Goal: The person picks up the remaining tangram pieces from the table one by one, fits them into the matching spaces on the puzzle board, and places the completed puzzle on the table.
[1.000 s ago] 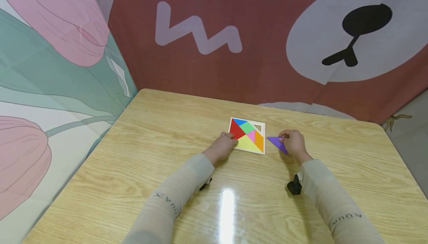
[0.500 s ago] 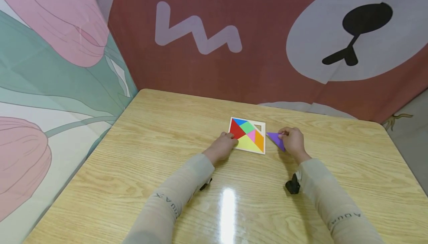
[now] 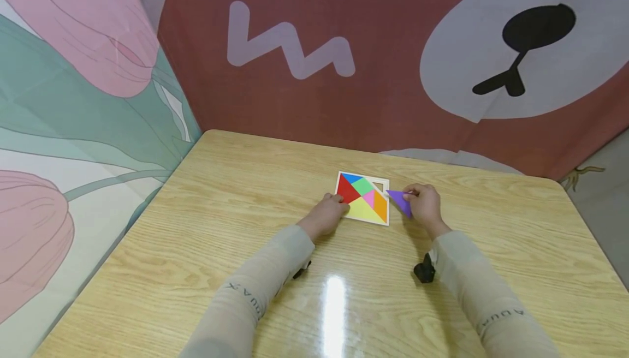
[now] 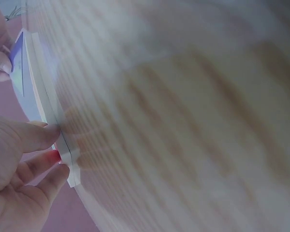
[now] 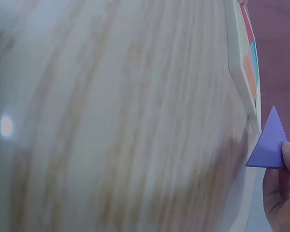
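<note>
A square tangram board (image 3: 373,180) with a white frame lies flat on the table, bearing red, blue, green, pink, orange and yellow pieces. Its upper right corner shows bare white around a small triangular cut-out. My left hand (image 3: 324,213) grips the board's left edge, thumb and fingertips at the rim in the left wrist view. On the other side, my right hand (image 3: 425,205) pinches a purple triangle piece (image 3: 400,201) between thumb and fingers. The triangle's point overlaps the board's right rim in the head view. In the right wrist view the triangle (image 5: 270,145) is tilted beside the board.
The wooden table (image 3: 221,194) spreads around the board, with a bright light reflection toward its near side. A brown-red cloth backdrop (image 3: 393,107) rises behind the far edge, and a flowered cloth (image 3: 98,118) hangs along the left. Black devices (image 3: 425,269) sit at both wrists.
My right hand has moved left and slightly away from me, bringing the purple triangle from beside the board up to its right rim. The left hand and board stay put.
</note>
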`<state>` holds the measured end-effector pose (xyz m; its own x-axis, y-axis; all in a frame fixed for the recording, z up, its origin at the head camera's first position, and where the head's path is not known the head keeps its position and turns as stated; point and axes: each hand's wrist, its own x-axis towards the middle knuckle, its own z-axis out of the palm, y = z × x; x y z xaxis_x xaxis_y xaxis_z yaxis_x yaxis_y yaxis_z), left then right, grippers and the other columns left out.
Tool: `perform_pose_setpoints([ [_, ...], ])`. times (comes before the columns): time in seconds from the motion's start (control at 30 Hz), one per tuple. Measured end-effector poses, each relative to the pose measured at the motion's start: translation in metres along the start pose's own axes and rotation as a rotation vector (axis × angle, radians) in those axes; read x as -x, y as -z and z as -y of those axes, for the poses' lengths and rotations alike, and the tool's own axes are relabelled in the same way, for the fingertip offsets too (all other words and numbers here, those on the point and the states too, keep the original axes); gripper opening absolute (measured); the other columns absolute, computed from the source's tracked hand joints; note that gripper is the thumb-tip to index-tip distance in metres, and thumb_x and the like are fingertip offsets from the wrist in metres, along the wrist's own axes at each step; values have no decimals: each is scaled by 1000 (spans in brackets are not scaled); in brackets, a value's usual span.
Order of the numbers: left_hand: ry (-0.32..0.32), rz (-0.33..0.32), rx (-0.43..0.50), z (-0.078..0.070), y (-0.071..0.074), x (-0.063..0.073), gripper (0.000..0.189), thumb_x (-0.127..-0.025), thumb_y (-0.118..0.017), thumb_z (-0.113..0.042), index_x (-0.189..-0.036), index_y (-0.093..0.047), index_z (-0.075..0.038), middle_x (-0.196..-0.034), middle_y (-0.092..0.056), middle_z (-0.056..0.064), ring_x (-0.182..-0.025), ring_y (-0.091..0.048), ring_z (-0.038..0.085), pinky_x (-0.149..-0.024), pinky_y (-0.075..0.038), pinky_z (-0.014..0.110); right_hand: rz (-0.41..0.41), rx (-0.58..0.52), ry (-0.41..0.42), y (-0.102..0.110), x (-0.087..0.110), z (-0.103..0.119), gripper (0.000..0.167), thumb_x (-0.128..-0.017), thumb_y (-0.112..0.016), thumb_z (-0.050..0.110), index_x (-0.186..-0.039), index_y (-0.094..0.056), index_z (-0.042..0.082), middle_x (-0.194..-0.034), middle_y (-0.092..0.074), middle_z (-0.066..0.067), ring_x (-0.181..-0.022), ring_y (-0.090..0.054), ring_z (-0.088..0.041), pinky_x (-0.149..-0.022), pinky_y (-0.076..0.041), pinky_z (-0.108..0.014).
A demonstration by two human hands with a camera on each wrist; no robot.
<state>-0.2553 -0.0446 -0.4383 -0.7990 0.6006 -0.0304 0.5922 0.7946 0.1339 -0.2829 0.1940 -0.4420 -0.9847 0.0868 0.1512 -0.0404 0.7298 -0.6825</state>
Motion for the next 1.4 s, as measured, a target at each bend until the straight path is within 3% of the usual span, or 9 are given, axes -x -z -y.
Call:
perform_pose_setpoints([
  [0.63, -4, -10, 3, 1, -2, 0, 16, -86, -46, -5, -91, -59, -12, -101, -51, 8, -86, -43, 21, -77, -37, 27, -28, -14, 27, -11, -2, 3, 11, -81, -57, 2, -87, -62, -5, -75, -50, -14, -71, -43, -24, -60, -33, -30],
  [1.13, -42, -55, -12, 0, 2, 3, 17, -82, -47, 1, -86, -59, -10, -94, -52, 8, -80, -45, 21, -73, -37, 27, -10, 0, -19, -13, -8, 8, 14, -84, -53, 7, -86, -62, -3, -76, -49, -14, -72, -43, -23, -60, -34, -29],
  [1.4, -30, -47, 0, 1, -2, 1, 17, -83, -46, 0, -85, -58, -11, -94, -52, 7, -79, -43, 20, -72, -36, 26, -26, 15, -9, -16, -10, 14, 13, -83, -54, 6, -83, -63, -4, -77, -52, -15, -73, -46, -25, -63, -36, -30],
])
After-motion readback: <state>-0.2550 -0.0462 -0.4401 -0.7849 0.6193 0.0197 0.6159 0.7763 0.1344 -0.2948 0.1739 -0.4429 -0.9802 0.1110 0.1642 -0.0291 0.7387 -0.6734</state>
